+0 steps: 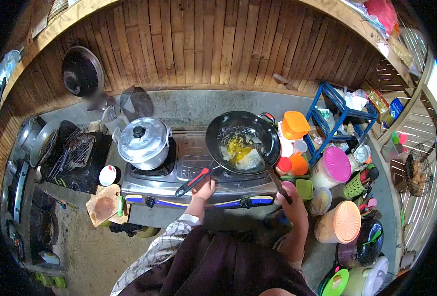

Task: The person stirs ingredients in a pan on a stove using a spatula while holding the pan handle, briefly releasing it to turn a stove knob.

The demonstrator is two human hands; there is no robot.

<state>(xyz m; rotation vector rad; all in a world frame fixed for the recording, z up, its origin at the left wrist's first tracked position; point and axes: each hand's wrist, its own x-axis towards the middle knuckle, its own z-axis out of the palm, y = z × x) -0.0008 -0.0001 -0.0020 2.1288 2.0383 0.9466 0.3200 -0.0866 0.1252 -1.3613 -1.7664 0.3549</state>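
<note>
A black wok (265, 127) sits on the right side of the steel gas stove (189, 155). Yellow and white food (240, 152) lies in its bottom. My left hand (204, 188) is closed around the wok's red and black handle (193, 181), near the stove's front edge. In my right hand (295, 207) is the dark handle of a spatula (273, 181); its blade end reaches into the food. On the stove's left side stands a silver lidded pot (142, 143).
Right of the wok are orange containers (295, 125), a pink-lidded tub (336, 165), an orange-lidded jar (346, 222) and a blue rack (344, 116). To the left are a cutting board with a green-handled knife (105, 204), a white cup (108, 175) and a black grill stove (75, 158).
</note>
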